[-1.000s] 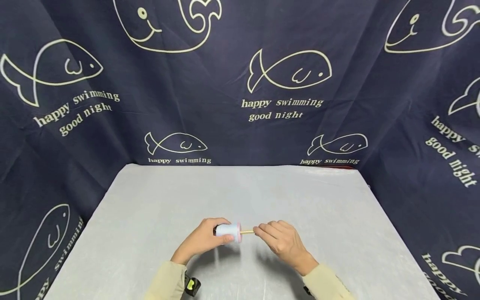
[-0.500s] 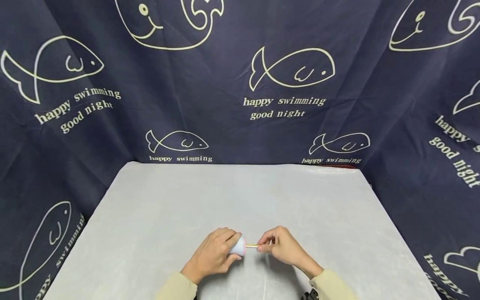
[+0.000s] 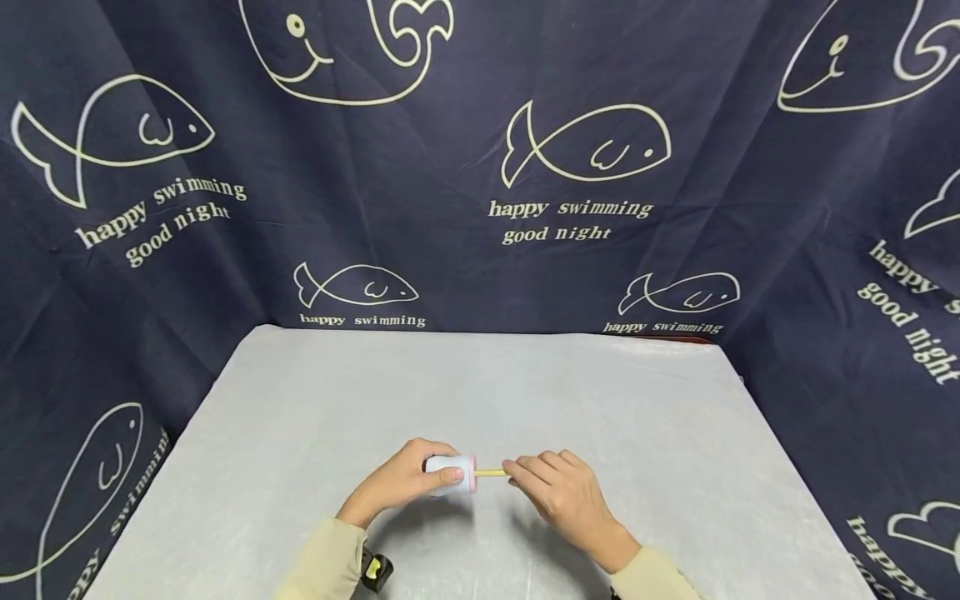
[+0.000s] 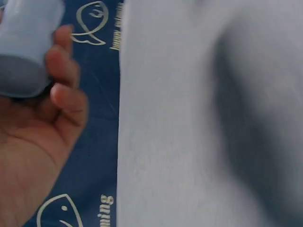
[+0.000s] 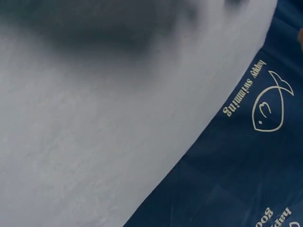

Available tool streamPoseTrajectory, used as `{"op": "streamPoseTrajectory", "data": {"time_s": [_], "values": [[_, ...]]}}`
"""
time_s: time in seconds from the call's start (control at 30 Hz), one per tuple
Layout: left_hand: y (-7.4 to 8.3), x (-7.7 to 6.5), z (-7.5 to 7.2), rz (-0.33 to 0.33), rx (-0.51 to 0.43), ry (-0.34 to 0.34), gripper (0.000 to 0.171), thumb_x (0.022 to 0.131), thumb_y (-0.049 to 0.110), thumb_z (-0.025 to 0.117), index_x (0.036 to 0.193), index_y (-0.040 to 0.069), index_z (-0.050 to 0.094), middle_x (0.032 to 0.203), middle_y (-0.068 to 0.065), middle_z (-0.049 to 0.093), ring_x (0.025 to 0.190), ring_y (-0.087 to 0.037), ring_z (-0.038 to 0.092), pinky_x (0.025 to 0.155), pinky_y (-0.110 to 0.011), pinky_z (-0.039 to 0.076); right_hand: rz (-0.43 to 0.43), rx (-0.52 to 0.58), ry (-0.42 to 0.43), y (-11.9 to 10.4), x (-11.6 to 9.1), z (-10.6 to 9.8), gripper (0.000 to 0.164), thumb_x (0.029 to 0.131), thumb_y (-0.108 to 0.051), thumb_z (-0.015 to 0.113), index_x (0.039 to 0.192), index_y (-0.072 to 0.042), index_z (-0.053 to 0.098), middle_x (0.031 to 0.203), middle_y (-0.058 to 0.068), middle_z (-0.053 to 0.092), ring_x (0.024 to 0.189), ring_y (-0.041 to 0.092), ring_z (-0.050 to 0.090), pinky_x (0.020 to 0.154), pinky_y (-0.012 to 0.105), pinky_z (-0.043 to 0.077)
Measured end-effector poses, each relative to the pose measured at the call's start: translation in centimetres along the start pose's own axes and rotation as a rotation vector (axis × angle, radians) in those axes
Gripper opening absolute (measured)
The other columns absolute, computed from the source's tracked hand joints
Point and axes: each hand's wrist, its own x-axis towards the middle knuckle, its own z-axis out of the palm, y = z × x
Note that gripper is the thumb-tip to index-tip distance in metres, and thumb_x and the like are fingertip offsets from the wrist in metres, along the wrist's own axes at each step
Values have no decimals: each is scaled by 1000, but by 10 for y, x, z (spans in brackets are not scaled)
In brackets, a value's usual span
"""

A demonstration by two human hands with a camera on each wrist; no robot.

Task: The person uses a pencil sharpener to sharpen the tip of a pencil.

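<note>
1. Cylinder (image 3: pixel 454 462), pale blue with pink rim (image 3: pixel 472 475), sits in left hand (image 3: pixel 405 477), head view. Left hand grips it, thumb (image 3: pixel 450 477) across the near side. It lies roughly sideways, rim end pointing at right hand (image 3: pixel 561 497), and looks lifted off the worktop (image 3: pixel 480 392).
2. Head view, between hands: thin yellowish stick (image 3: pixel 491 472) runs from the rim end to right hand. Right hand pinches its outer end; right thumb hidden. Whether the stick is fixed inside, can't tell.
3. Head view, handling: cylinder likely light and stiff, smooth wall maybe a bit slippery. Best hold is round the body, where left hand has it, rim left free. Stick looks stiff but slim, so might snap if bent; pinch lightly, keep in line with the cylinder.
4. Left wrist view: cylinder above left palm, greyish end face towards palm side, fingers (image 4: pixel 66 66) curled along its right side. Wall shows no dents, so probably rigid plastic; can't confirm.
5. Right wrist view: worktop and patterned cloth (image 5: pixel 213 184) only, plus skin-toned sliver at right edge. Right hand's grip can't be told here; cylinder and stick don't show.
</note>
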Motion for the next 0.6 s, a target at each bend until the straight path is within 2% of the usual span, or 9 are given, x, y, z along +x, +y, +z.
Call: {"op": "streamPoseTrajectory", "data": {"time_s": [0.07, 0.17, 0.23, 0.33, 0.4, 0.47, 0.53, 0.6], "values": [[0, 0, -3, -19, -92, -47, 24, 94, 24, 59, 99, 3, 70, 79, -2, 64, 62, -6, 54, 55, -27, 50, -57, -47, 81, 0, 7, -1, 28, 97, -23, 51, 88, -11, 74, 76, -6, 68, 58, 7, 55, 50, 14, 34], [1, 3, -3, -38, -165, -103, 30, 95, 28, 57, 95, 1, 69, 75, 1, 61, 59, -5, 53, 51, -27, 48, -101, -47, 134, -1, 12, -2, 29, 97, -22, 52, 82, -10, 74, 71, -6, 66, 53, 5, 49, 48, 10, 29], [0, 4, -1, -19, -168, -117, 31, 95, 28, 57, 97, -1, 69, 75, -2, 62, 60, -5, 52, 52, -24, 47, -97, -31, 122, -3, 11, -2, 29, 98, -21, 51, 81, -10, 73, 70, -7, 64, 51, 4, 45, 47, 9, 29], [-3, 4, 5, 35, -103, -86, 28, 94, 24, 58, 102, -1, 68, 83, -9, 66, 67, -3, 53, 58, -21, 47, -39, 31, 28, -5, 5, 1, 24, 97, -20, 54, 81, -12, 71, 69, -9, 62, 51, 2, 46, 47, 7, 33], [-5, 2, 12, 79, -18, -36, 26, 92, 19, 61, 107, -1, 67, 90, -13, 67, 70, -2, 53, 61, -20, 47, 68, 117, -81, -7, 3, 0, 15, 92, -19, 61, 81, -13, 70, 68, -10, 62, 51, 0, 46, 46, 8, 35], [-7, 0, 19, 146, 130, 26, 26, 89, 18, 64, 109, 1, 66, 92, -10, 66, 71, -3, 52, 62, -19, 46, 227, 240, -215, -8, 1, -2, 8, 85, -19, 69, 81, -14, 72, 69, -11, 64, 51, -4, 45, 47, 8, 36], [-10, -1, 28, 248, 335, 90, 32, 85, 21, 68, 111, 2, 65, 93, -6, 65, 73, -5, 53, 64, -21, 48, 414, 374, -350, -7, 1, -5, 5, 79, -20, 74, 79, -15, 73, 67, -11, 66, 50, -7, 41, 47, 10, 35], [-13, -1, 36, 381, 573, 172, 39, 82, 28, 70, 112, 3, 63, 93, -3, 64, 76, -8, 55, 67, -23, 48, 607, 502, -479, -4, 1, -7, 5, 78, -20, 76, 78, -15, 75, 66, -10, 67, 50, -8, 39, 48, 12, 34]]}}
